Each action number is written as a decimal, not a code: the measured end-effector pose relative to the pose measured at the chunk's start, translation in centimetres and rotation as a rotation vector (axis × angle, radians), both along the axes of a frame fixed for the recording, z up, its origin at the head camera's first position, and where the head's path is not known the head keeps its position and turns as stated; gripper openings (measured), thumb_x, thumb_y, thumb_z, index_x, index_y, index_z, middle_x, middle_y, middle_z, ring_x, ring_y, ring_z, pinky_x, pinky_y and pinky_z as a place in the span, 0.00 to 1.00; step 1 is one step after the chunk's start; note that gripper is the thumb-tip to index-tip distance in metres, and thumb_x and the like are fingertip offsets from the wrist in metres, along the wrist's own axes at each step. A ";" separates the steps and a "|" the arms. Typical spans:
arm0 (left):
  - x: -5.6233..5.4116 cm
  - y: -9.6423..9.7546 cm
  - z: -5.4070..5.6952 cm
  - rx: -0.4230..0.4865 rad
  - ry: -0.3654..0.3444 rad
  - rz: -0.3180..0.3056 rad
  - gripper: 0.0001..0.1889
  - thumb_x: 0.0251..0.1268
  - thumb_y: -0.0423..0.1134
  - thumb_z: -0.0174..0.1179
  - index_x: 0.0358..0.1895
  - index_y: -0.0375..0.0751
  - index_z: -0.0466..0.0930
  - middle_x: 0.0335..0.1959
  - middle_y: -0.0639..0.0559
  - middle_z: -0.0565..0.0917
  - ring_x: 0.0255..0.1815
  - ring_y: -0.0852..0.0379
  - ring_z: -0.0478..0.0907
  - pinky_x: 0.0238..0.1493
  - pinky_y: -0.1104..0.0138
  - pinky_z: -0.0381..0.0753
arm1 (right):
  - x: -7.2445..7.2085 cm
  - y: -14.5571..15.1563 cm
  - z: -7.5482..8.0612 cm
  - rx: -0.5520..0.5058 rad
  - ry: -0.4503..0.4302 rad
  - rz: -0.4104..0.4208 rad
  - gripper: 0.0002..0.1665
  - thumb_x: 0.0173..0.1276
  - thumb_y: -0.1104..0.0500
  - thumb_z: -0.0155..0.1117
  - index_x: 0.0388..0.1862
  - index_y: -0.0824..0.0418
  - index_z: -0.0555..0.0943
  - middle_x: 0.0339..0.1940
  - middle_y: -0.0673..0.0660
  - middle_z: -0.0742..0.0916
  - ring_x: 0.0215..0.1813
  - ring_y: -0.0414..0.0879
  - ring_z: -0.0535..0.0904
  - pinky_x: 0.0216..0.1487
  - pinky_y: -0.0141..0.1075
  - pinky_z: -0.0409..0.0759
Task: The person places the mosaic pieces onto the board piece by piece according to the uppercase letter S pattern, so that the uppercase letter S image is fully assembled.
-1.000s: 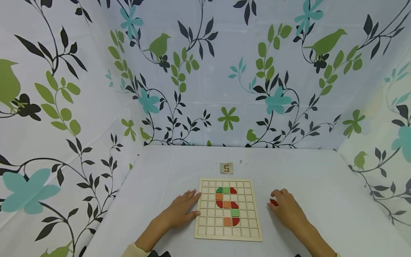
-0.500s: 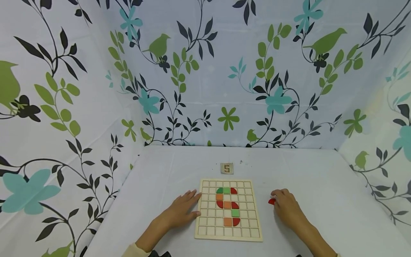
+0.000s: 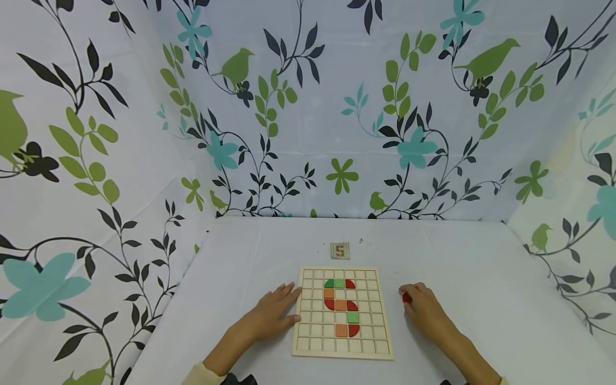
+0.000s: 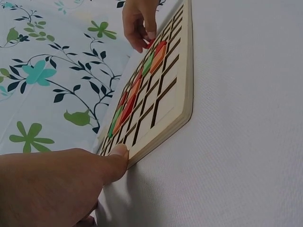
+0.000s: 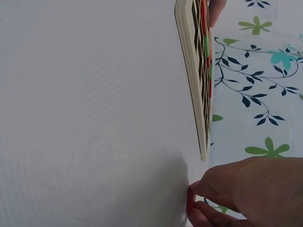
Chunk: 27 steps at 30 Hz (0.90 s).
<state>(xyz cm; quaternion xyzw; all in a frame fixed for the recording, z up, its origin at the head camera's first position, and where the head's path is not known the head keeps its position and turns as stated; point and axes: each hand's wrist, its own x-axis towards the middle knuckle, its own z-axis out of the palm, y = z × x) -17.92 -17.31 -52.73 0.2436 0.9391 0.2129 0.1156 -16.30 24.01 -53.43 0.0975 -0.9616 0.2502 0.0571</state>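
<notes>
A square wooden grid board (image 3: 317, 342) lies on the white table, with green, orange and red tiles set in some cells, forming an S-like line (image 3: 340, 305). My left hand (image 3: 274, 315) rests flat at the board's left side, fingertips and thumb touching its edge; the left wrist view shows the thumb (image 4: 116, 163) against the rim. Right of the board, apart from it, my right hand (image 3: 425, 310) pinches a small red tile (image 3: 406, 298) between thumb and fingers. In the right wrist view the tile (image 5: 191, 199) is seen edge-on, close to the tabletop.
A small card (image 3: 340, 251) bearing an S-like figure lies just beyond the board. Tiny dark specks (image 3: 362, 240) dot the cloth near it. A patterned curtain (image 3: 308, 107) with birds and leaves stands behind and at both sides of the white table (image 3: 231, 256).
The red tile has shifted and turned within my right hand's fingers, more covered now than half a second ago. The left hand and the board stay in place.
</notes>
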 end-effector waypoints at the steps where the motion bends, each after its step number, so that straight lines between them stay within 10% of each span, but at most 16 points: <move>1: 0.0 0.0 0.0 -0.003 -0.002 0.002 0.38 0.80 0.59 0.57 0.84 0.45 0.60 0.85 0.39 0.58 0.86 0.34 0.53 0.81 0.33 0.54 | 0.0 0.0 0.0 -0.002 -0.002 -0.002 0.21 0.67 0.71 0.71 0.58 0.70 0.81 0.51 0.66 0.84 0.52 0.58 0.81 0.51 0.51 0.85; 27: 0.3 -0.1 0.3 0.020 -0.004 -0.003 0.38 0.80 0.58 0.58 0.84 0.44 0.60 0.85 0.38 0.59 0.86 0.33 0.53 0.80 0.33 0.55 | -2.6 -3.0 0.2 -0.014 -0.033 -0.008 0.15 0.63 0.73 0.68 0.50 0.72 0.84 0.45 0.65 0.85 0.48 0.57 0.81 0.49 0.50 0.86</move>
